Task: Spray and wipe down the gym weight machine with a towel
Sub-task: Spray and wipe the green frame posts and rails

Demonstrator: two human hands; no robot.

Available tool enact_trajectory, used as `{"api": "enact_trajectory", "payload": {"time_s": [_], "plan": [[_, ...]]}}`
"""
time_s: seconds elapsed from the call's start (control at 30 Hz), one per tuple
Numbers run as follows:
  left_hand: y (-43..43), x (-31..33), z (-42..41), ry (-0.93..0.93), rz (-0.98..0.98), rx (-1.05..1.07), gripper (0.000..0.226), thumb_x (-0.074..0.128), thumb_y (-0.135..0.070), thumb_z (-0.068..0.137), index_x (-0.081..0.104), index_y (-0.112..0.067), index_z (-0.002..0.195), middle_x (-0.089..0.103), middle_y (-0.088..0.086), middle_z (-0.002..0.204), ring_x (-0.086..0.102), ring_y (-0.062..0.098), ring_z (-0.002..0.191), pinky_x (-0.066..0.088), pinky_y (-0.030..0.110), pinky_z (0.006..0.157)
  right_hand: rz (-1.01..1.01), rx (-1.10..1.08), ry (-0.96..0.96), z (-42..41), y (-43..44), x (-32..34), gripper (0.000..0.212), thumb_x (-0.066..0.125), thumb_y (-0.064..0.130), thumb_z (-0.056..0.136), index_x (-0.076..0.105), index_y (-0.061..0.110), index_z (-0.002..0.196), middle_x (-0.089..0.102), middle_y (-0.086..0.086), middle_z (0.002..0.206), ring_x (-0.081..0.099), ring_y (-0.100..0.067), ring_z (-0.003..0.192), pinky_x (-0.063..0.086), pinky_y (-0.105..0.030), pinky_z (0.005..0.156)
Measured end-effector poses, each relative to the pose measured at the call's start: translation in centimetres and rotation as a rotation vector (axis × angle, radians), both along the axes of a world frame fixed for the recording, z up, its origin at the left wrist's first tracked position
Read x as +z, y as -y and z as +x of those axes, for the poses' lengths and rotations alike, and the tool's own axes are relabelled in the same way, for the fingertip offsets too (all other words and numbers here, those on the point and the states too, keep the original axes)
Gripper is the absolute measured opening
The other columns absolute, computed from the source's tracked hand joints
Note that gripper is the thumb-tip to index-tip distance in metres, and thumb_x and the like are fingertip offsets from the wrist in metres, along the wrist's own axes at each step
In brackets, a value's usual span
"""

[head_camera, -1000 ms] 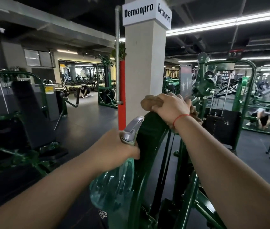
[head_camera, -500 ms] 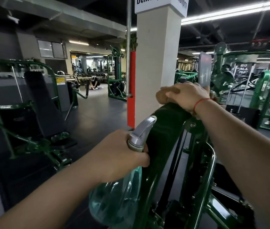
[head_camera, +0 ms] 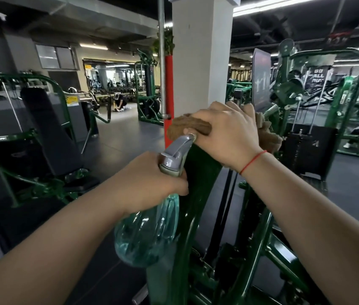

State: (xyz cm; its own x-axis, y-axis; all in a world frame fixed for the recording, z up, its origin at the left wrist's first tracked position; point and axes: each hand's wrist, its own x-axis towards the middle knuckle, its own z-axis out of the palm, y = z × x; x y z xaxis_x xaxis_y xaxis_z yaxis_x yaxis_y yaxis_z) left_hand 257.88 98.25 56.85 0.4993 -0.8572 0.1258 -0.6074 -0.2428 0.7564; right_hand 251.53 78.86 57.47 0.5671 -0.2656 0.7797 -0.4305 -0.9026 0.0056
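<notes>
While the right grip (head_camera: 229,133) curls around the brown towel (head_camera: 185,127) pressed on top of the green machine frame (head_camera: 198,194) and the left grip (head_camera: 150,183) holds the spray bottle (head_camera: 147,234) just beside it, wiping seems underway, with lower bars probably left.

Right hand (head_camera: 224,137) presses brown cloth towel (head_camera: 187,128) onto dark green steel machine frame (head_camera: 198,194); left hand (head_camera: 150,183) grips translucent teal spray bottle (head_camera: 147,232).
</notes>
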Motion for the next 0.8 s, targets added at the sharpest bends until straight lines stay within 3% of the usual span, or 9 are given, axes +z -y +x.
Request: {"api": "enact_trajectory", "payload": {"time_s": [0.1,0.17,0.23,0.37,0.5,0.57,0.7,0.8], "plan": [[0.0,0.0,0.1,0.007,0.019,0.015,0.022,0.081,-0.023,0.064,0.074,-0.015,0.083,0.073,0.014,0.093,0.068,0.035,0.094,0.053,0.052,0.092,0.105,0.052,0.019,0.3,1.5,0.7,0.038,0.048,0.066,0.091,0.071,0.037,0.099,0.062,0.01,0.094,0.053,-0.016,0.097,0.027,-0.034,0.09],[0.1,0.0,0.2,0.015,0.025,0.032,0.014,0.081,-0.016,0.072,0.074,-0.015,0.084,0.073,0.013,0.093,0.068,0.034,0.094,0.053,0.051,0.092,0.221,0.004,0.03,1.2,4.0,1.7,0.044,0.044,0.067,0.088,0.071,0.032,0.093,0.064,0.007,0.09,0.056,-0.019,0.093,0.035,-0.041,0.101],[0.1,0.0,0.2,0.022,0.04,0.041,0.013,0.079,-0.017,0.075,0.073,-0.015,0.086,0.073,0.013,0.093,0.068,0.034,0.094,0.053,0.05,0.09,0.358,-0.079,0.097,1.6,7.0,2.2,0.049,0.04,0.069,0.084,0.07,0.031,0.093,0.068,0.003,0.09,0.061,-0.026,0.097,0.034,-0.05,0.106],[0.1,0.3,-0.1,0.045,0.073,0.05,0.014,0.076,-0.022,0.076,0.072,-0.017,0.089,0.072,0.011,0.094,0.067,0.031,0.092,0.054,0.047,0.087,0.52,-0.132,0.303,1.4,9.6,1.1,0.045,0.043,0.063,0.087,0.071,0.033,0.107,0.065,-0.001,0.11,0.054,-0.031,0.115,0.029,-0.051,0.105],[0.3,0.4,-0.2,0.092,0.074,0.062,0.012,0.077,-0.025,0.076,0.073,-0.02,0.086,0.073,0.005,0.089,0.068,0.026,0.088,0.052,0.036,0.075,0.632,-0.14,0.501,0.2,7.7,-1.1,0.043,0.048,0.058,0.093,0.065,0.033,0.123,0.057,-0.001,0.127,0.045,-0.028,0.125,0.027,-0.048,0.107],[0.3,0.4,-0.4,0.1,0.063,0.069,0.012,0.077,-0.025,0.076,0.073,-0.02,0.086,0.073,0.006,0.09,0.067,0.025,0.087,0.049,0.032,0.072,0.651,-0.08,0.602,-0.5,5.6,-2.6,0.046,0.049,0.06,0.09,0.066,0.033,0.122,0.056,0.0,0.127,0.045,-0.027,0.123,0.026,-0.041,0.102],[0.5,0.4,-0.3,0.096,0.065,0.081,0.013,0.078,-0.027,0.074,0.074,-0.021,0.085,0.074,0.007,0.09,0.069,0.027,0.089,0.053,0.037,0.079,0.631,0.067,0.832,-0.5,-0.5,-5.9,0.059,0.044,0.067,0.08,0.067,0.027,0.116,0.057,0.005,0.122,0.045,-0.018,0.115,0.024,-0.034,0.096],[0.4,0.3,0.0,0.127,0.088,0.065,0.022,0.08,-0.037,0.066,0.072,-0.026,0.084,0.074,0.002,0.086,0.07,0.024,0.087,0.055,0.042,0.084,0.64,0.122,0.918,0.1,-2.4,-7.2,0.057,0.046,0.064,0.085,0.062,0.027,0.125,0.053,0.005,0.128,0.042,-0.013,0.118,0.021,-0.036,0.103]]}}
